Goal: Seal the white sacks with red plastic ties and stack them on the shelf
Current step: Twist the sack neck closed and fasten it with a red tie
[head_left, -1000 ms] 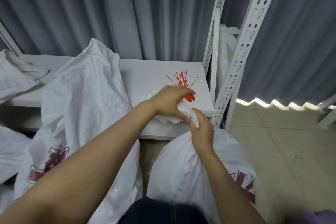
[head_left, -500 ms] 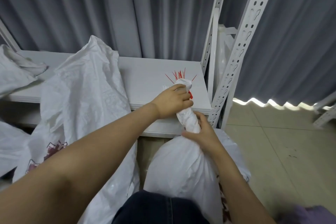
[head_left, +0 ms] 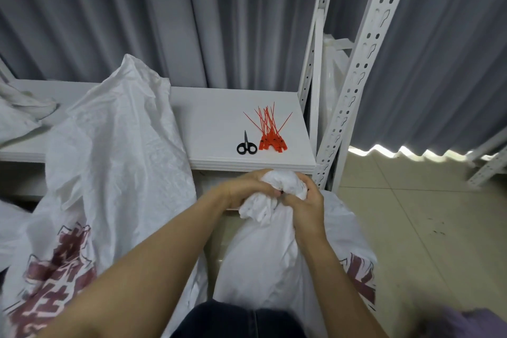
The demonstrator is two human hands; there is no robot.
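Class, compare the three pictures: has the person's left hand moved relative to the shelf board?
Yes. The left hand dropped from over the shelf board to below its front edge.

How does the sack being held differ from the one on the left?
The held sack has its neck bunched in the left hand and right hand; the left sack has a loose, untouched top. The left sack rises above the shelf; the held sack sits below it. Both are white with dark red print.
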